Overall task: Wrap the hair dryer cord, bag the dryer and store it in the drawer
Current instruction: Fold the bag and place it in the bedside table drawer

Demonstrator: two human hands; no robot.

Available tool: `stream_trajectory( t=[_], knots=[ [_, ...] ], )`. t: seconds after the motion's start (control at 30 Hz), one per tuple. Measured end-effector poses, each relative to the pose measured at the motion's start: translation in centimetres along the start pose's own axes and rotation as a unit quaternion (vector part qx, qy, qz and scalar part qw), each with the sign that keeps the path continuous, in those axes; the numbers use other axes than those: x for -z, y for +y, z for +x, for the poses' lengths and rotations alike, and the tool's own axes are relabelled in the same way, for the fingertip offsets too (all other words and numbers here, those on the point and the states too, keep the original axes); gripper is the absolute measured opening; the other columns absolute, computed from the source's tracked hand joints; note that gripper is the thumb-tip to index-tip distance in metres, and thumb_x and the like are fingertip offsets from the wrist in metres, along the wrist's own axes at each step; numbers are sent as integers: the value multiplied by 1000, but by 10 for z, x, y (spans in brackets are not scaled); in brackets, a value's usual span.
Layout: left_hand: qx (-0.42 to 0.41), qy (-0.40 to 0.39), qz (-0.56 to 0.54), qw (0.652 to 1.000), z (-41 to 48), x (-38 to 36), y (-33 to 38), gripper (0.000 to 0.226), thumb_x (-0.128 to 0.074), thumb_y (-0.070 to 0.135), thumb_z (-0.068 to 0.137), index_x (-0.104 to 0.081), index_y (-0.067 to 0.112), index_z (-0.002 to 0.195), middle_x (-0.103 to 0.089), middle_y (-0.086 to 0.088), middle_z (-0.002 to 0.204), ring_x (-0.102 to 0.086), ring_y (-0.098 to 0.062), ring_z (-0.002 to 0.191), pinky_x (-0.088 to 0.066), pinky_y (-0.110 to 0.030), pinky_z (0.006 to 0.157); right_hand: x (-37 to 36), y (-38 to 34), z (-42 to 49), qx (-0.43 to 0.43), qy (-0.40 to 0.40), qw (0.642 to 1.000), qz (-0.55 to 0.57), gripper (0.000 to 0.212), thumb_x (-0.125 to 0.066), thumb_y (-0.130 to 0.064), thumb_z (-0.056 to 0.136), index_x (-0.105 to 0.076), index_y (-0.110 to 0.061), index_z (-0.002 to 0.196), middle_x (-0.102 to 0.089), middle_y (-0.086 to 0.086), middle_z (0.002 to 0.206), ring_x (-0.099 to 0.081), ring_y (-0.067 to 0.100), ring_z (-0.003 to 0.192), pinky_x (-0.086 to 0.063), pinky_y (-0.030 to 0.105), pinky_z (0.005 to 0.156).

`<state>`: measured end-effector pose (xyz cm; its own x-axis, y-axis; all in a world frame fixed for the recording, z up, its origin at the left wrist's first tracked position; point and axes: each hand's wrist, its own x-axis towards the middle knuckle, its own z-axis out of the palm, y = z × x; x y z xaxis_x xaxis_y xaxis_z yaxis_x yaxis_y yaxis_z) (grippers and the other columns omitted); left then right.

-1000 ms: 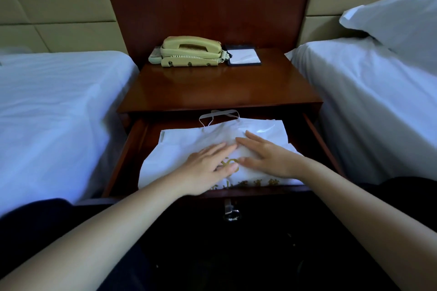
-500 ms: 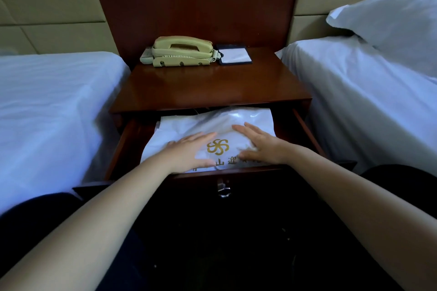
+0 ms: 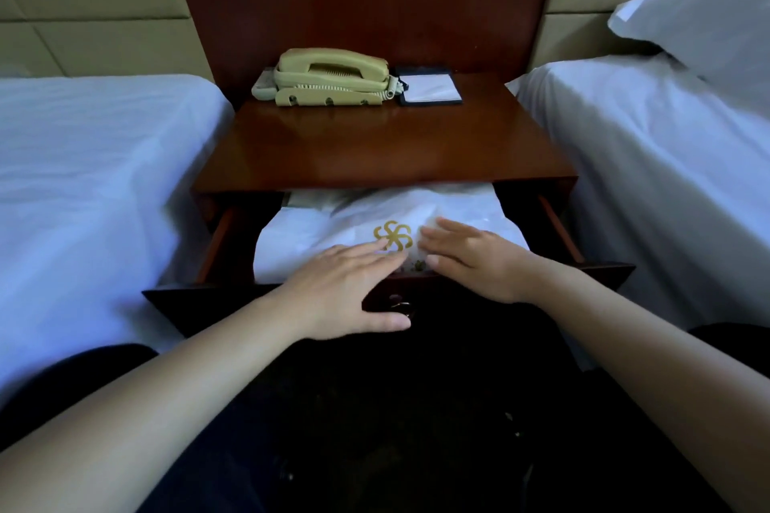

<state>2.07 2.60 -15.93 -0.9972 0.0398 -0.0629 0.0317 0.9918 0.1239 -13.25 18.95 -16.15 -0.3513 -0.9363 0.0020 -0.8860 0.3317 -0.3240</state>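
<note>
Two white-sheeted beds are counted, one beige corded telephone, one white notepad in a dark holder, one white plastic bag with a gold logo, and two bare hands.

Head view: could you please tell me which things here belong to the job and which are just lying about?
Job: white bag, drawer, left hand, right hand, both flat and open.

Lying about: phone, notepad, pillow, two beds.
</note>
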Motion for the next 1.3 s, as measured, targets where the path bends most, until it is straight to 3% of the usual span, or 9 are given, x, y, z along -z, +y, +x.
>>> stream_trajectory(
  t=[0.13,0.27,0.33,0.47,0.57,0.83,0.97,1.1,1.3],
  knots=[
    [9,0,-14,1000,2,1,-9,105,-27,83,61,-21,28,150,-16,11,158,-14,-3,144,-13,-21,112,4,1,-4,-17,-60,998,-14,62,-41,-50,93,-27,-22,147,-15,-9,157,1,7,145,-5,29,119],
    [20,51,-31,998,11,2,-18,59,-45,54,91,-36,31,144,-33,15,152,-31,-4,139,-25,-19,106,9,8,0,3,-52,998,27,63,-55,-43,88,-38,-18,142,-27,-8,154,-2,-2,140,-11,24,117],
    [43,51,-19,998,18,5,-22,52,-43,50,93,-38,34,143,-36,17,150,-37,-5,136,-31,-22,102,10,12,7,9,-40,999,16,56,-55,-40,89,-45,-16,138,-35,-5,151,-11,3,143,-19,27,117],
    [81,33,6,996,35,8,-34,50,-38,54,93,-40,36,139,-45,14,145,-43,-12,131,-38,-31,95,12,18,23,-6,-3,1000,-1,45,-56,-42,89,-59,-17,126,-51,-1,140,-35,11,138,-33,36,109],
    [98,36,12,994,43,8,-41,51,-38,58,91,-44,34,135,-51,11,139,-48,-17,125,-40,-34,92,13,23,31,-15,19,1000,-16,39,-57,-46,86,-64,-19,114,-67,1,117,-58,20,114,-44,38,95],
    [143,140,34,979,57,4,-53,67,-40,67,82,-41,27,135,-50,7,125,-54,-19,113,-45,-36,80,12,34,50,-36,73,996,-44,53,-59,-51,83,-55,-24,128,-58,-6,131,-51,14,121,-43,29,95],
    [81,189,85,975,60,0,-58,66,-33,61,82,-59,14,121,-60,-1,108,-60,-24,97,-48,-36,76,5,35,52,13,188,971,-148,60,-50,-63,76,-65,-19,113,-63,3,109,-47,23,104,-39,34,81],
    [87,163,83,979,61,0,-53,67,-35,60,85,-50,16,134,-55,2,132,-53,-21,119,-46,-35,90,2,37,56,-11,208,960,-186,75,-45,-72,73,-53,-24,129,-54,5,128,-42,26,123,-30,43,104],
    [132,135,55,980,70,3,-52,64,-41,59,89,-37,24,142,-42,10,145,-40,-13,132,-39,-29,94,4,39,66,2,174,968,-182,64,-40,-69,79,-45,-38,135,-39,6,148,-33,28,137,-22,48,111]
  ],
)
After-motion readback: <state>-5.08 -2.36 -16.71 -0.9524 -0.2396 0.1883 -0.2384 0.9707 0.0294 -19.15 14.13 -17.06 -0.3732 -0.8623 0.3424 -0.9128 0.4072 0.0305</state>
